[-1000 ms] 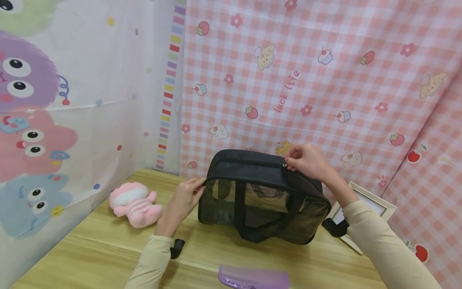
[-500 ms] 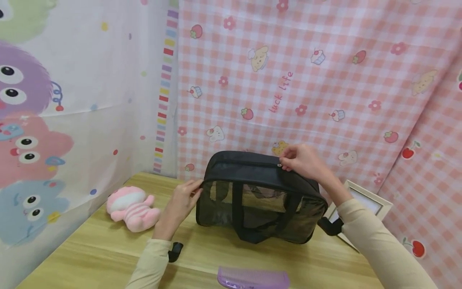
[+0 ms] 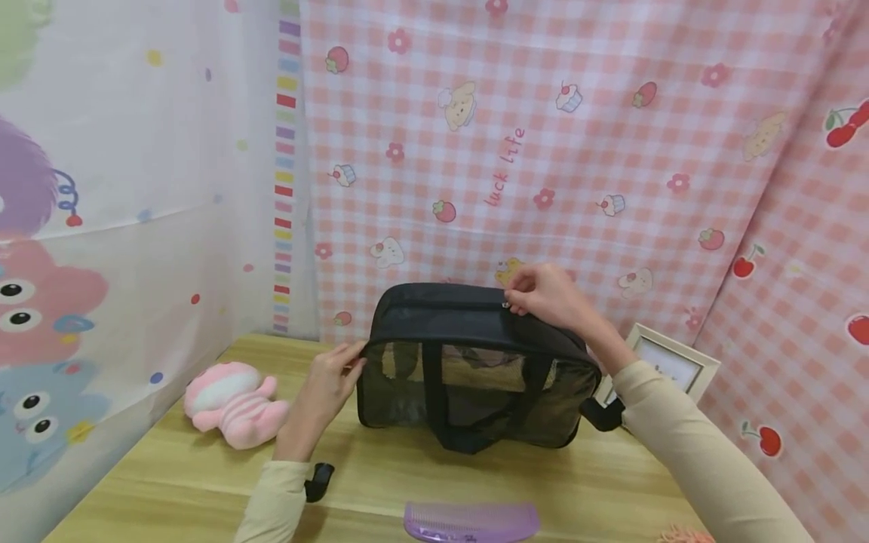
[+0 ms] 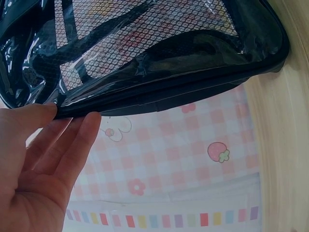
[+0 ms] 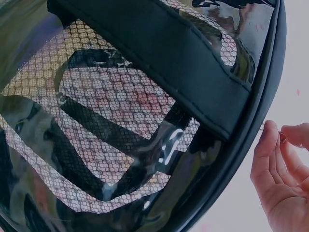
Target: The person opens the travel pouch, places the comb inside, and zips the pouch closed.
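A black toiletry bag with a clear front and mesh back [image 3: 475,324] stands upright on the table, its strap handle [image 3: 434,400] hanging down the front. My left hand [image 3: 324,392] pinches the bag's upper left edge; in the left wrist view, thumb and fingers [image 4: 87,135] lie on either side of the dark piping. On the bag's top, my right hand [image 3: 550,298] pinches the small metal zipper pull [image 3: 505,305] between thumb and fingertips. The right wrist view shows that hand [image 5: 285,179] beyond the bag's rim, the pull mostly hidden by the fingers.
A pink striped plush toy [image 3: 234,407] lies at the left. Near the front is a purple comb [image 3: 471,520]. A cream picture frame [image 3: 702,369] stands right of the bag, partly behind the right arm. A pinkish fringed thing [image 3: 684,535] shows at the bottom edge.
My right hand has slid a little leftward along the bag's top with the zipper pull. The left hand keeps its hold. The head view has turned slightly right.
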A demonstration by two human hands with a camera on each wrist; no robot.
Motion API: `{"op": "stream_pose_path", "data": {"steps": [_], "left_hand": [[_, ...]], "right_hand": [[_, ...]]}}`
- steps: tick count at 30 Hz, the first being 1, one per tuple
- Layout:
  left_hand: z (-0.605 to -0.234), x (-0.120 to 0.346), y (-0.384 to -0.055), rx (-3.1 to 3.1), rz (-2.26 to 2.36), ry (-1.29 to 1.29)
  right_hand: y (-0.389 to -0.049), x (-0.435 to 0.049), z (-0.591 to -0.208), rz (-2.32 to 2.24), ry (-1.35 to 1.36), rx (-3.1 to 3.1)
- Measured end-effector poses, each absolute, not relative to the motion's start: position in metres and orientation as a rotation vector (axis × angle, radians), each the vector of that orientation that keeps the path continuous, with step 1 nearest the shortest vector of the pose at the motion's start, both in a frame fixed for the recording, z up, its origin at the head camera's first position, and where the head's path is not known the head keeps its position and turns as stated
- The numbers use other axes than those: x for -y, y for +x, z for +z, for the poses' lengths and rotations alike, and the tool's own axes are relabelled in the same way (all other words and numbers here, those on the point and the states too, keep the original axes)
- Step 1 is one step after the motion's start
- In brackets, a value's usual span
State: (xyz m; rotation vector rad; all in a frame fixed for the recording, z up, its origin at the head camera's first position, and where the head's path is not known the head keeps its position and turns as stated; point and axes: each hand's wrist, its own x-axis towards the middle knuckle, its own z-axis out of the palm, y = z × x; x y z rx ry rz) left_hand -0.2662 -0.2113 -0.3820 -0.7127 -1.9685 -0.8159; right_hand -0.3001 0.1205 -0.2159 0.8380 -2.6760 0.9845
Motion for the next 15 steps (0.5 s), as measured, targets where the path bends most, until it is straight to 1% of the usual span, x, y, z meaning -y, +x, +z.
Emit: {"op": "stream_pose_path", "data": {"steps": [15], "left_hand": [[-0.382, 0.21, -0.266, 1.951, -0.84, -0.725]], "right_hand": [[-0.298, -0.108, -0.213, 0.93, 0.832, 2.678]]}}
